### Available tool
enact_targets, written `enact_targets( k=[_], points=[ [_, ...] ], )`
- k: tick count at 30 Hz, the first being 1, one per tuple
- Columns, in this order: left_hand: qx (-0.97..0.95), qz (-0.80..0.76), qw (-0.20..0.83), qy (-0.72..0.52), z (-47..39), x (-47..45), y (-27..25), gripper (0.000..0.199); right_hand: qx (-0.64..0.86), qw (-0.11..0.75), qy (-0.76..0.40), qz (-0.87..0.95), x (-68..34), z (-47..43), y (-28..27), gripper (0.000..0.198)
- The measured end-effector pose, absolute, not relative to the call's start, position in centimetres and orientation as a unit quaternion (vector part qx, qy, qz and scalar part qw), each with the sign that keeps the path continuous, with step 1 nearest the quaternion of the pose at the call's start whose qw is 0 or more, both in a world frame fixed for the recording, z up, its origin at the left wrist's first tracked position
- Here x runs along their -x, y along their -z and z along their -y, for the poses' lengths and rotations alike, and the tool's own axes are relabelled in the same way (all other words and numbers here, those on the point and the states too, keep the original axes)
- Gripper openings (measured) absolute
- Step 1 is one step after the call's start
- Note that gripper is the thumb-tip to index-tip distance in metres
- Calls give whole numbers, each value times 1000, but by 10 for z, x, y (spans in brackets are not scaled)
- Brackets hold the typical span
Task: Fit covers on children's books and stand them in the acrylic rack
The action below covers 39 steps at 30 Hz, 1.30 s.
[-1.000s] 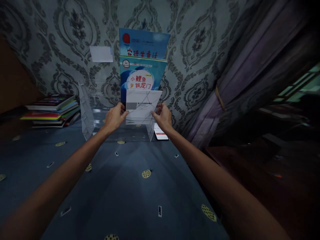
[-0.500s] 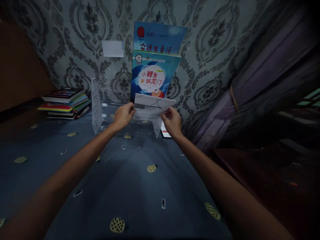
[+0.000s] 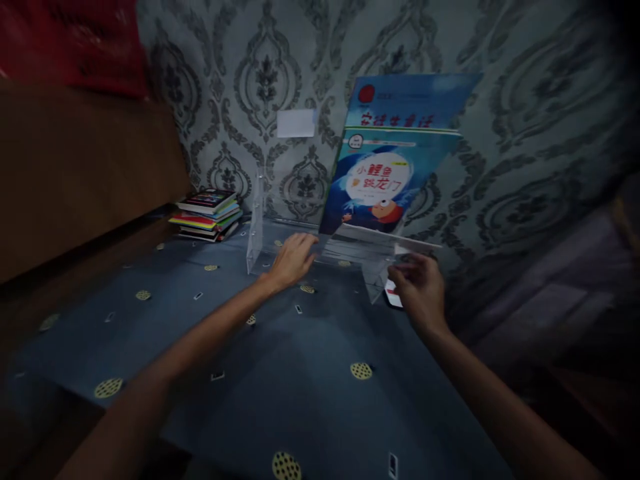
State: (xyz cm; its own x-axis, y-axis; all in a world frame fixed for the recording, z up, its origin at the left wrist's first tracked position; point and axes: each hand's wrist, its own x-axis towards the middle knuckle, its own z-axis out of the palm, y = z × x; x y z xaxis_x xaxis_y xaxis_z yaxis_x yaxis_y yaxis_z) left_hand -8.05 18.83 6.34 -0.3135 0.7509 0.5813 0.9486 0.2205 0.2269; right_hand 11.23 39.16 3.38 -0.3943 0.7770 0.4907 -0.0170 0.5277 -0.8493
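A clear acrylic book rack (image 3: 255,240) stands against the wall. Two blue picture books lean upright in it: one with a red fish (image 3: 373,180) in front, and a darker blue book (image 3: 415,100) rising behind. In front of them lies a tilted white booklet (image 3: 367,235), seen nearly edge-on. At its right end my right hand (image 3: 423,287) is closed, thumb and fingers pinching the edge. My left hand (image 3: 294,259) is by the booklet's left end, fingers stretched out and holding nothing; whether a fingertip touches the rack is unclear.
A stack of books (image 3: 207,213) sits at the back left beside a brown box-like surface (image 3: 85,180). A phone (image 3: 393,295) lies under the rack's right side. The patterned blue tablecloth (image 3: 310,373) covers the table. A purple curtain (image 3: 540,300) hangs at right.
My left hand has come off the booklet's left edge and its fingers have opened. My right hand stays at the right end. The view has turned left, so everything appears shifted right.
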Motion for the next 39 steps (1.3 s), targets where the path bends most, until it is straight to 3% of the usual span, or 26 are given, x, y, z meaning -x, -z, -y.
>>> enact_targets(
  k=[3, 8, 13, 17, 21, 39],
  points=[
    [554, 773, 187, 245, -148, 99, -50, 18, 285, 463, -445, 711, -124, -363, -14, 50],
    [441, 843, 218, 218, -85, 170, -42, 24, 268, 281, -542, 745, -130, -290, 17, 41],
    [264, 916, 235, 188, -59, 255, -59, 36, 205, 200, -566, 773, -109, -229, 26, 43],
    [220, 937, 224, 152, -57, 303, -71, 58, 173, 184, -552, 795, -88, -200, 32, 42],
    [234, 944, 198, 119, -61, 335, -77, 64, 156, 160, -547, 807, -80, -190, 35, 39],
    [337, 921, 197, -13, -24, 341, -94, 35, 167, 148, -549, 805, -83, -194, 32, 41]
  ],
)
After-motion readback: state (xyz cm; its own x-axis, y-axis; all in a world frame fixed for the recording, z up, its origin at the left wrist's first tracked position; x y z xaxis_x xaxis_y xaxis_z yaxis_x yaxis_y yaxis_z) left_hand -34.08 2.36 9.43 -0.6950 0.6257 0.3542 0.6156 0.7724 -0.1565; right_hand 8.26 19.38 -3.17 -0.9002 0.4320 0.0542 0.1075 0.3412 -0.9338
